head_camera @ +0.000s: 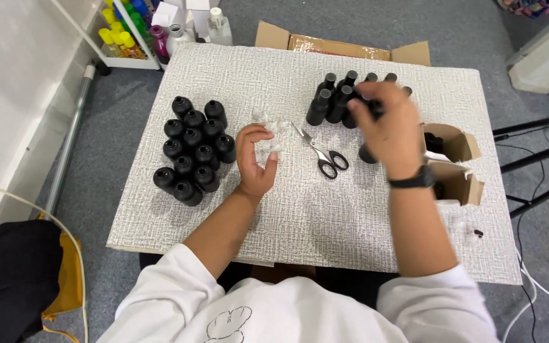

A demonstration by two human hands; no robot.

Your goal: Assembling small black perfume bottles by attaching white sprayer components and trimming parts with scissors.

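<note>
The right hand [389,130] has its fingers [362,113] curled round a black bottle [368,151], lifting it from the uncapped cluster [341,101] at about one o'clock on the counter [300,216]; motion blur hides the exact grip. The left hand [255,159] pinches a small clear plastic piece [268,151] at centre. To my eye, steadying the bottle upright before bringing the two together would serve best. Scissors [322,154] lie between the hands; capped bottles [193,149] stand at nine o'clock, open cardboard boxes [454,162] at three.
</note>
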